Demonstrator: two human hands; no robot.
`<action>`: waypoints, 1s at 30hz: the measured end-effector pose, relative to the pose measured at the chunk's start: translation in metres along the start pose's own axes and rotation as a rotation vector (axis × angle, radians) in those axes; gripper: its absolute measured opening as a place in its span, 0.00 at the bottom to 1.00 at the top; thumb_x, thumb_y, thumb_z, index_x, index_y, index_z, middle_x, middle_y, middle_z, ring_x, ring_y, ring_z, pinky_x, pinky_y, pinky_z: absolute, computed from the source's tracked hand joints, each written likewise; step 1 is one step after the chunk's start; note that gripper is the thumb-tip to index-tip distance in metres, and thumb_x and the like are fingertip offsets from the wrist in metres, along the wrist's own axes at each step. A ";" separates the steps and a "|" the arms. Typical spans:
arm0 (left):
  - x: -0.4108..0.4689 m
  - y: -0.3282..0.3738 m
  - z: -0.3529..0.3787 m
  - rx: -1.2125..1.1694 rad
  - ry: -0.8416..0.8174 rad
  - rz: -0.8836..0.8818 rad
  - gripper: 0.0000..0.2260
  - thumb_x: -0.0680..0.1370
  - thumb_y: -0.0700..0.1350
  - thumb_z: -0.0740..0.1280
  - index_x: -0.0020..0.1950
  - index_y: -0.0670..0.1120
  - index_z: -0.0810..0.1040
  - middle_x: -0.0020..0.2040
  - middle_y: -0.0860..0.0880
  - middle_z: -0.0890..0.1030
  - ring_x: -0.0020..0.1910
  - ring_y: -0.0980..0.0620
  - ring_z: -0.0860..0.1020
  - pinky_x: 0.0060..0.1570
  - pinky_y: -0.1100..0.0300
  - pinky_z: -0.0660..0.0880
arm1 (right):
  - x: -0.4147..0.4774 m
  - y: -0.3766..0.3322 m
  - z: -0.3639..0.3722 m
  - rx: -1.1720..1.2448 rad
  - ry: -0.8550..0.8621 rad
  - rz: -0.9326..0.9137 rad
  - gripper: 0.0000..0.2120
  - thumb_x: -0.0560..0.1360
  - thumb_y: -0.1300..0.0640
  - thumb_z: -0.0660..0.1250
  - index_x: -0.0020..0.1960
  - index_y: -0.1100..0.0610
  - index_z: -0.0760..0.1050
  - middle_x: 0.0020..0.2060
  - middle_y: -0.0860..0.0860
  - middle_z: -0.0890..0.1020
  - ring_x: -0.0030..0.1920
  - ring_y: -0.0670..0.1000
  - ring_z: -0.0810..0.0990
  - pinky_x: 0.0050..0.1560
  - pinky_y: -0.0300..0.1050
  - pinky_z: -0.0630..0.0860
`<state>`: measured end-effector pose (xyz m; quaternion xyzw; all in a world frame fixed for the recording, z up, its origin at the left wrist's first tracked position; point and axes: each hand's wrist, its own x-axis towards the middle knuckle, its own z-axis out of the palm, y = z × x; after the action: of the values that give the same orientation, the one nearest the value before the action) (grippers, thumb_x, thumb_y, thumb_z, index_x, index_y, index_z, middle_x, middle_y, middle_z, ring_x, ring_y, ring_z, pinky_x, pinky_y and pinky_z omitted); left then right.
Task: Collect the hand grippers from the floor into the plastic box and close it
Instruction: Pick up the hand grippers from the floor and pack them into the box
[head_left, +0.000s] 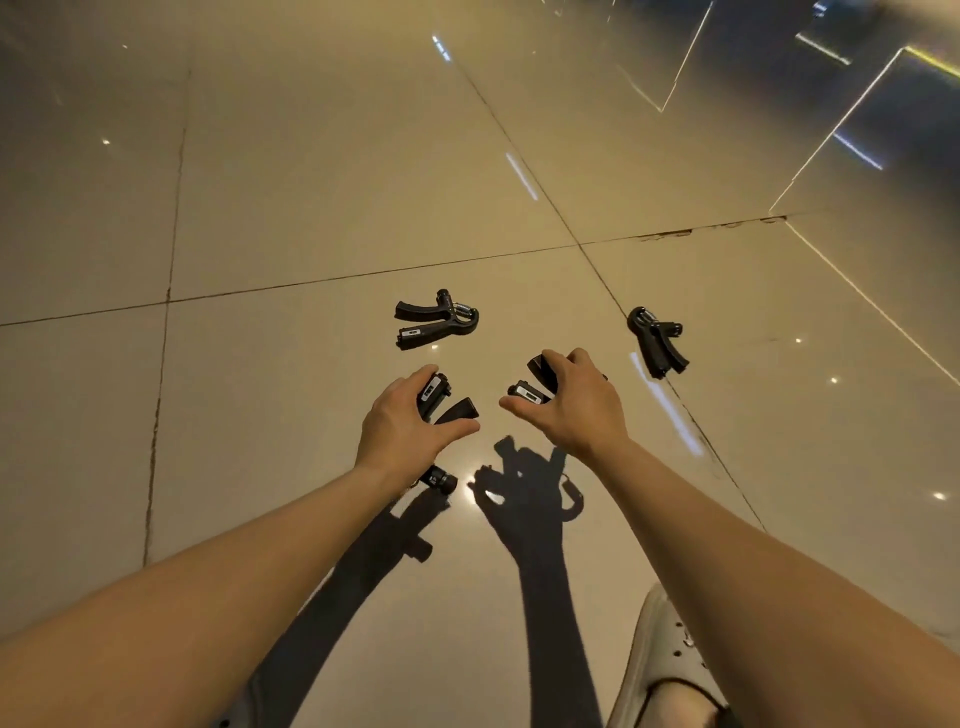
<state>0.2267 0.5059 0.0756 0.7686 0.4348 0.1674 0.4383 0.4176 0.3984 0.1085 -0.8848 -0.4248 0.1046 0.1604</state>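
My left hand (402, 428) grips a black hand gripper (441, 397) a little above the floor; its handles stick out past my fingers and its knob shows below my wrist. My right hand (569, 402) holds a second black hand gripper (535, 382), handles pointing left. Two more black hand grippers lie on the tiles: one (436, 319) just beyond my hands, another (657, 340) to the right of my right hand. No plastic box is in view.
Glossy beige floor tiles (311, 182) with dark grout lines spread all around. A white perforated shoe (660, 660) on a foot shows at the bottom right. My arms cast shadows on the floor below my hands.
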 end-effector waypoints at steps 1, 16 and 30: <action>-0.013 0.012 0.001 -0.004 -0.012 0.033 0.41 0.68 0.63 0.78 0.77 0.54 0.67 0.66 0.53 0.76 0.66 0.52 0.74 0.65 0.53 0.74 | -0.016 0.002 -0.015 0.013 0.028 0.013 0.39 0.68 0.27 0.70 0.69 0.52 0.71 0.58 0.51 0.74 0.55 0.54 0.78 0.54 0.53 0.80; -0.258 0.204 -0.020 -0.022 -0.159 0.545 0.37 0.67 0.59 0.79 0.73 0.53 0.72 0.63 0.51 0.79 0.60 0.53 0.75 0.56 0.58 0.70 | -0.330 0.030 -0.227 -0.019 0.428 0.165 0.33 0.68 0.30 0.72 0.61 0.53 0.77 0.48 0.48 0.76 0.47 0.50 0.75 0.44 0.44 0.73; -0.489 0.277 -0.039 -0.126 -0.403 0.836 0.34 0.69 0.55 0.80 0.71 0.47 0.74 0.63 0.49 0.81 0.58 0.51 0.76 0.55 0.56 0.69 | -0.629 0.008 -0.320 -0.119 0.605 0.249 0.27 0.66 0.26 0.68 0.47 0.49 0.76 0.39 0.43 0.74 0.38 0.43 0.72 0.38 0.38 0.65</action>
<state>0.0692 0.0620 0.3850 0.8669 -0.0169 0.2030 0.4550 0.1379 -0.1622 0.4332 -0.9286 -0.2521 -0.1691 0.2134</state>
